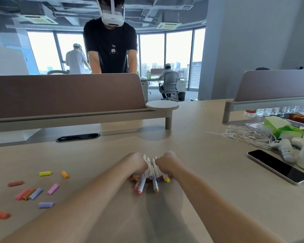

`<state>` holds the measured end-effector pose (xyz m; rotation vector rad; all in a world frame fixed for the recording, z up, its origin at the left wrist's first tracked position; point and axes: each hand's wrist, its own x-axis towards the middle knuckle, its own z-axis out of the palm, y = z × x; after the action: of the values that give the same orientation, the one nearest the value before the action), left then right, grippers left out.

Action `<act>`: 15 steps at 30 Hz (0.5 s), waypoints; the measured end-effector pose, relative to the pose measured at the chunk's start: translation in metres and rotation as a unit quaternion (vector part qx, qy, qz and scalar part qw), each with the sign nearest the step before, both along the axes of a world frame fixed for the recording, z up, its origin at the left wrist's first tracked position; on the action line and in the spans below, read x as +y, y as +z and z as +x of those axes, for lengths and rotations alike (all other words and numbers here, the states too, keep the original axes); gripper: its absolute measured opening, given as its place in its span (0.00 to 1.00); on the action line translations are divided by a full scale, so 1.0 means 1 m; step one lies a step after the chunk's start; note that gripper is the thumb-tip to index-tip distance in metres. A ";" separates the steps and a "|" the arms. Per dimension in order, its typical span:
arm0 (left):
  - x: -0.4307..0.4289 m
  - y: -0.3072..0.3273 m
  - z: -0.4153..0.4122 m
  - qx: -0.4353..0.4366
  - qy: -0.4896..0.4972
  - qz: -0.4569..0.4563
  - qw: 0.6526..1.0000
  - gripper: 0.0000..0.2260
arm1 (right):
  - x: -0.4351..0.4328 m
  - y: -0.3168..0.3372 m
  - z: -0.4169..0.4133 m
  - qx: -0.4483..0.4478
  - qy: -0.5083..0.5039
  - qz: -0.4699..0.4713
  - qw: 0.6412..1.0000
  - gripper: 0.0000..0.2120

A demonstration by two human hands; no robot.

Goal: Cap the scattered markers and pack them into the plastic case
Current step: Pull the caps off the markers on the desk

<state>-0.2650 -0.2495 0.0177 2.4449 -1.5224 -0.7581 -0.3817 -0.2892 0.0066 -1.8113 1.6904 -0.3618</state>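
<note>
— On the bench [200,181], what was largest?
— The bench itself: a wide, smooth, matt top in pale wood grain. At its back stood a brown divider panel [65,95] with rounded corners, and a small round shelf [162,104] at its end. To the right lay one flat phone [277,166], glossy black face up, white at the edge, near a tangle of thin white cables [247,134].
— And the hands?
— Two bare forearms reached to mid-bench. The left grip [136,163] and the right grip [165,163] were both curled tight, knuckles up, closed from either side round one bundle of markers [153,174] between them.
— How did the markers look?
— Slim white barrels with coloured near ends in orange, yellow, purple and red, pointing back at the person and resting on the bench. Two stuck out further than the rest. They were too bunched for a sure count.
— The caps?
— Nine loose caps [35,193] lay scattered well to the left, short stubby plastic tubes: two orange, two pink, two lavender, one yellow, one dull red, one red-orange. Three lay side by side, touching.
</note>
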 end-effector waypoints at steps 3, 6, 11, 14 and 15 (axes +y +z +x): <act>0.003 0.002 0.002 -0.026 -0.023 -0.032 0.999 0.12 | 0.002 0.000 0.000 0.018 0.001 -0.001 1.000 0.09; 0.008 0.000 0.003 -0.032 -0.029 -0.025 0.999 0.12 | 0.004 0.000 0.000 0.042 0.002 -0.015 0.999 0.07; 0.017 0.002 0.014 -0.004 -0.038 -0.048 0.998 0.10 | 0.011 0.001 0.000 0.056 -0.009 -0.071 0.996 0.12; 0.023 0.002 0.019 -0.002 -0.041 -0.041 0.998 0.12 | 0.018 0.004 0.005 0.046 -0.002 -0.103 0.994 0.11; 0.027 0.003 0.021 0.009 -0.047 -0.049 0.998 0.12 | 0.021 0.006 0.008 0.041 0.001 -0.117 0.992 0.12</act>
<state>-0.2440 -0.2227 0.0205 2.3048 -1.6371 -0.7028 -0.3735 -0.2681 0.0126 -2.0209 1.7619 -0.5085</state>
